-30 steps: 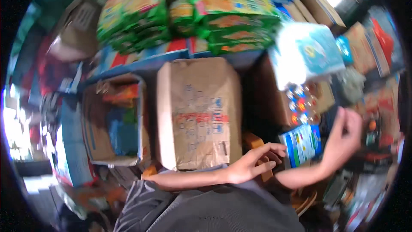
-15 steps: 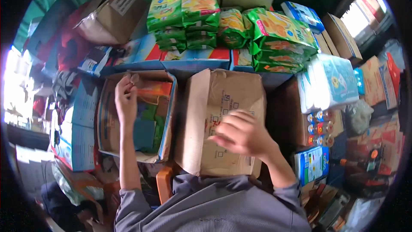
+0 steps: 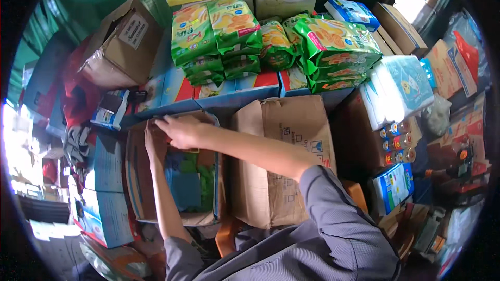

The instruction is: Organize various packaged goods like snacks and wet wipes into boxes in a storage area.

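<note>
My left hand (image 3: 154, 138) is at the far left corner of an open cardboard box (image 3: 221, 177), its fingers drawn together and partly hidden behind the other hand. Reaching across from the right, my right hand (image 3: 181, 131) meets it there, fingertips pinched close to the left ones. Whatever lies between the fingers is too small to make out. Inside the box, below the hands, are a flat blue piece (image 3: 183, 190) and green packets (image 3: 207, 177). A closed brown carton (image 3: 281, 192) stands just right of the box, under my right forearm.
Stacked green biscuit packs (image 3: 219, 31) rest on blue-and-red boxes behind, with more green packs (image 3: 336, 47) beside them. A tilted carton (image 3: 122, 47) stands far left. On the right are a white-and-teal package (image 3: 401, 91), small jars (image 3: 398, 143) and a blue-white pack (image 3: 393, 190).
My right hand has swung left from above the closed carton to join my left hand at the open box. The view has shifted, so the boxes sit lower and farther right.
</note>
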Demonstrator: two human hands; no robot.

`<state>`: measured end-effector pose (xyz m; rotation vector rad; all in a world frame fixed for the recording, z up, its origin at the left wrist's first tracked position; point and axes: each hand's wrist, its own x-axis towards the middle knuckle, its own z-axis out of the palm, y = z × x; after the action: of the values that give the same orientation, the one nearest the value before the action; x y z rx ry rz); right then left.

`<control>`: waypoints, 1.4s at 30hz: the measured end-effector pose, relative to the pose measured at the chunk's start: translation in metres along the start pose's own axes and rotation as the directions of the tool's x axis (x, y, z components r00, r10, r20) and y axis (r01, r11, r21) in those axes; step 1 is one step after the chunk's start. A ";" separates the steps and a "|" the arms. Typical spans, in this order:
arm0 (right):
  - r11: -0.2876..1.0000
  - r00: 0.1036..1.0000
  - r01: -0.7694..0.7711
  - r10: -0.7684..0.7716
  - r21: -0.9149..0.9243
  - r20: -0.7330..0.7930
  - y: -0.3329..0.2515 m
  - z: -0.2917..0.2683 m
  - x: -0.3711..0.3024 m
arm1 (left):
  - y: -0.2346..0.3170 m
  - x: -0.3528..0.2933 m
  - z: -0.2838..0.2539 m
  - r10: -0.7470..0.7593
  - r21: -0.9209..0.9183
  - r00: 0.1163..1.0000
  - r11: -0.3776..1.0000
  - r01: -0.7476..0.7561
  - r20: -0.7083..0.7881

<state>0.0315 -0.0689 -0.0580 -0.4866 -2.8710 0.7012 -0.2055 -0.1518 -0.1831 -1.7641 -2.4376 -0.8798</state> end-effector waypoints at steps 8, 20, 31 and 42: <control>0.991 0.973 -0.008 -0.023 -0.131 -0.228 0.015 0.138 0.062 | 0.003 -0.002 -0.013 0.142 0.062 0.988 0.988 -0.138 -0.065; 0.926 0.911 -0.132 0.253 0.353 -0.324 0.042 0.177 0.120 | 0.006 -0.004 -0.021 0.072 -0.049 0.996 0.996 -0.069 0.049; 0.984 0.980 -0.016 0.051 0.177 -0.195 0.038 0.110 0.077 | 0.060 -0.020 -0.041 0.184 0.158 0.982 0.970 -0.187 0.031; 0.942 0.945 0.130 -0.024 0.311 -0.325 0.014 -0.086 -0.114 | 0.209 -0.048 -0.098 0.118 -0.821 0.957 0.548 0.160 0.265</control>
<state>0.1603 -0.0604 0.0039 -0.3923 -2.3967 0.9669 -0.0348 -0.1928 -0.0256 -2.2140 -2.3287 -2.2546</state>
